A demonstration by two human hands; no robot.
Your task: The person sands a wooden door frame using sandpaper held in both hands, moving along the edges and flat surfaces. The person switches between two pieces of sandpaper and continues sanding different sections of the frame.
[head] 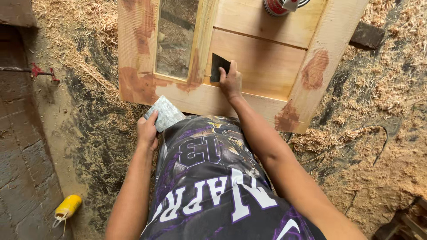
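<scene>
A pale wooden door panel (262, 62) lies flat before me, with reddish-brown filler patches at its joints and corners. My right hand (231, 82) presses a small dark scraper blade (218, 66) against the panel near the joint beside the open frame slot. My left hand (147, 131) holds a grey rectangular metal plate (164, 113) at the door's near edge, just off the wood. Part of my dark purple printed shirt (209, 178) fills the lower middle.
A round can (280, 5) with a red band stands on the door's far end. Sawdust and wood shavings (378, 133) cover the dirt floor. A yellow plastic bottle (67, 207) lies at lower left. A brick wall (18, 146) runs along the left.
</scene>
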